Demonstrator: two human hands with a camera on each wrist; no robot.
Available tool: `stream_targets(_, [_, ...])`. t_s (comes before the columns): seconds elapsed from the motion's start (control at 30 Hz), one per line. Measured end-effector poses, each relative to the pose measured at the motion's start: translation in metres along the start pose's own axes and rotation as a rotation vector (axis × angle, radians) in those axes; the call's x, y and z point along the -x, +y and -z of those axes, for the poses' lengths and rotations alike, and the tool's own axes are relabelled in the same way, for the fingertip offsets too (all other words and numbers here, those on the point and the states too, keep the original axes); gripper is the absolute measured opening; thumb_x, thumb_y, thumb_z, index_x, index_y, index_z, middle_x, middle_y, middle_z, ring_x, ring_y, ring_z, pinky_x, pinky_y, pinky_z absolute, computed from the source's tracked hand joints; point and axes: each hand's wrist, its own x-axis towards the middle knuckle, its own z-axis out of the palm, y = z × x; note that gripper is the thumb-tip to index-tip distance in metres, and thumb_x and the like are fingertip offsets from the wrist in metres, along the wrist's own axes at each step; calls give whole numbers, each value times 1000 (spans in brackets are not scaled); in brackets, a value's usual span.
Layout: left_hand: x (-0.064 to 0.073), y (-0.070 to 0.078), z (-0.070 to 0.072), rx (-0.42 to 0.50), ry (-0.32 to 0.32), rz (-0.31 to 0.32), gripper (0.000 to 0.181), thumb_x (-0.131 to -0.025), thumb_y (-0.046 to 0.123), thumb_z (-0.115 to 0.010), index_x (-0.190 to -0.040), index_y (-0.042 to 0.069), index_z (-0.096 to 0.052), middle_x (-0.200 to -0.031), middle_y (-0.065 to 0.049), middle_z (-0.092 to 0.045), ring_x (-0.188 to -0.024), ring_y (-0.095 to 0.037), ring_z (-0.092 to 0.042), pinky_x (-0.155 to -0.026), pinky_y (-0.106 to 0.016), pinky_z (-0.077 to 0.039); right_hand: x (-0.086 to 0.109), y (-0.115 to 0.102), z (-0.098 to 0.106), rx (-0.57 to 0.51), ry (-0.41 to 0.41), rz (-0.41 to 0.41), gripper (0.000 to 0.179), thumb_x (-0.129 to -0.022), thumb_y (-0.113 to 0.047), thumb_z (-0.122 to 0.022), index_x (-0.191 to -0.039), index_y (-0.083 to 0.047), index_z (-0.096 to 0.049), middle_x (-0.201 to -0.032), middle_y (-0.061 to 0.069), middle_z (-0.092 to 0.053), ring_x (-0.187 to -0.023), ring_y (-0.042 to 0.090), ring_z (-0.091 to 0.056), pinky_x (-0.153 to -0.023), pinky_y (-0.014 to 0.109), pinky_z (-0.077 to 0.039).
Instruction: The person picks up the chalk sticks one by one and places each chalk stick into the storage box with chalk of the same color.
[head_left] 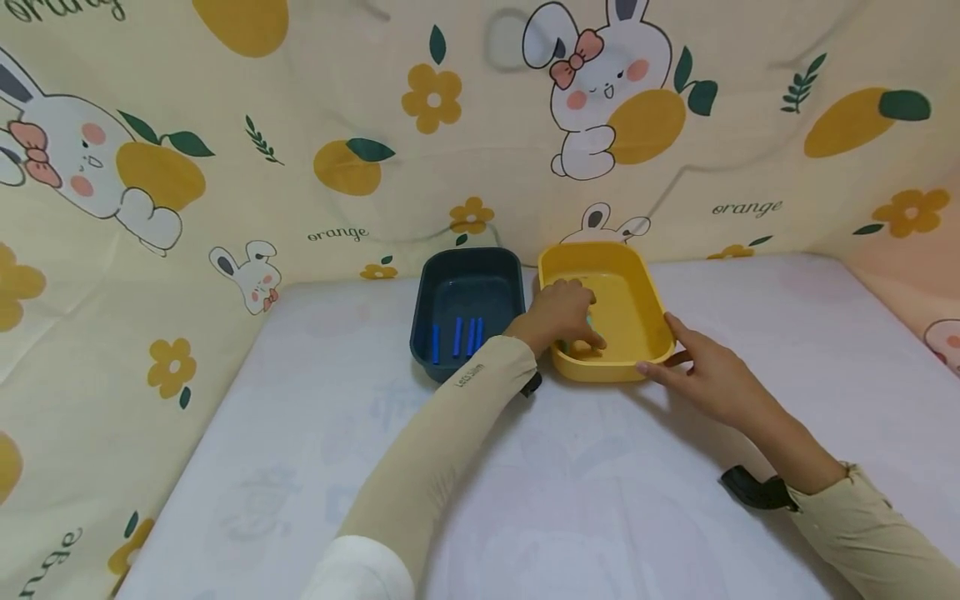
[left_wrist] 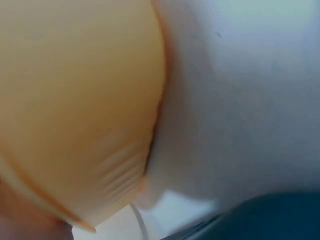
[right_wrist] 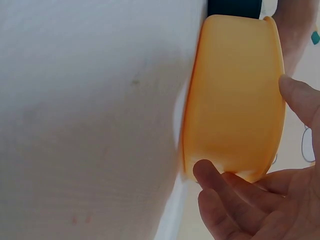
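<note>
A yellow plastic tub (head_left: 618,287) stands on the table, with my left hand (head_left: 558,312) reaching down inside its left part. Small teal-green pieces (head_left: 589,321) show by the left thumb and fingers; the hand hides most of them, and whether it grips one cannot be made out. My right hand (head_left: 712,375) holds the tub's near right corner, thumb at the near rim and fingers along the right side. In the right wrist view, the right thumb (right_wrist: 297,97) touches the rim and the fingers touch the outer wall. Only the tub's outer wall (left_wrist: 80,100) shows large in the left wrist view.
Left of the yellow tub stands a dark blue tub (head_left: 468,262), with several blue sticks (head_left: 458,337) lying in it. The left forearm passes by its near right corner. Behind both tubs hangs a patterned cloth (head_left: 495,167). A white sheet covers the table (head_left: 562,500).
</note>
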Motion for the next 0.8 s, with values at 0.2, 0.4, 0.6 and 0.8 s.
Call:
stream_targets(0.2, [15, -5, 14, 148, 43, -50, 71, -84, 53, -75, -141, 17, -55, -136, -1, -59, -123, -14, -55, -105, -24, -48, 0, -5, 1, 5, -14, -20, 103, -92, -63, -57, -159, -2, -9, -132, 26, -56, -102, 34, -64, -73, 34, -55])
stream_targets(0.4, [37, -14, 25, 263, 84, -55, 67, -85, 48, -75, -141, 16, -56, -133, -3, -62, -117, -14, -57, -100, -24, -50, 0, -4, 0, 10, -20, -21, 103, -92, -64, -56, -158, -1, -8, -135, 28, -53, -104, 37, -63, -78, 45, -58])
stream_targets(0.6, [65, -24, 34, 330, 124, -38, 64, -85, 46, -76, -139, 17, -57, -131, -2, -60, -117, -17, -54, -101, -30, -49, 0, -2, 1, 13, -8, 1, 102, -93, -62, -57, -158, 0, -9, -134, 28, -53, -102, 36, -64, -74, 38, -56])
stream_targets(0.8, [98, -31, 39, 348, 143, -42, 65, -84, 46, -78, -139, 18, -57, -129, -3, -59, -113, -16, -53, -101, -31, -50, -2, -3, 0, 14, -8, 5, 102, -93, -62, -57, -158, 1, -10, -135, 28, -52, -103, 36, -63, -74, 37, -56])
